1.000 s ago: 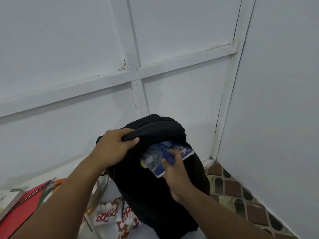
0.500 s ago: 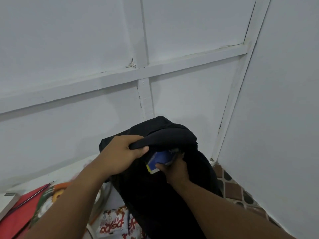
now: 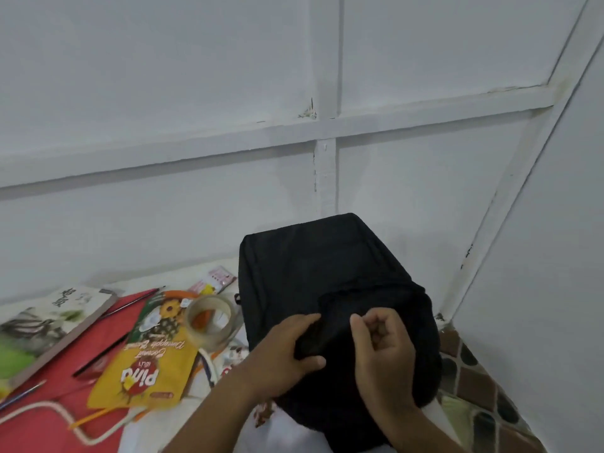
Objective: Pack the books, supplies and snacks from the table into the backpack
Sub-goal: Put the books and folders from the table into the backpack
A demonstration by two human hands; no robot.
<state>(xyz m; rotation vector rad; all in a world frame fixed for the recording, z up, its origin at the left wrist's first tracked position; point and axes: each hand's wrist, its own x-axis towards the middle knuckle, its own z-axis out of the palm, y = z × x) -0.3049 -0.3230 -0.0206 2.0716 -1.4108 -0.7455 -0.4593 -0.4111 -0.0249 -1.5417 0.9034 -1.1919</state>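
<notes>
Left hand: fingers are pinching the backpack fabric.
Right hand: fingers are curling loosely — holding nothing, over the backpack.

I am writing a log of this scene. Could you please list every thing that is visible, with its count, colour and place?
backpack: one, black, upright near the wall corner
Pina snack pouch: one, yellow, left of the backpack
tape roll: one, clear-beige, resting on the pouch's top
book: one, pale illustrated cover, far left
folder: one, red, under the book
small packet: one, pink-white, behind the tape
left hand: grip on backpack fabric
right hand: fingers curled, at the backpack's front
</notes>
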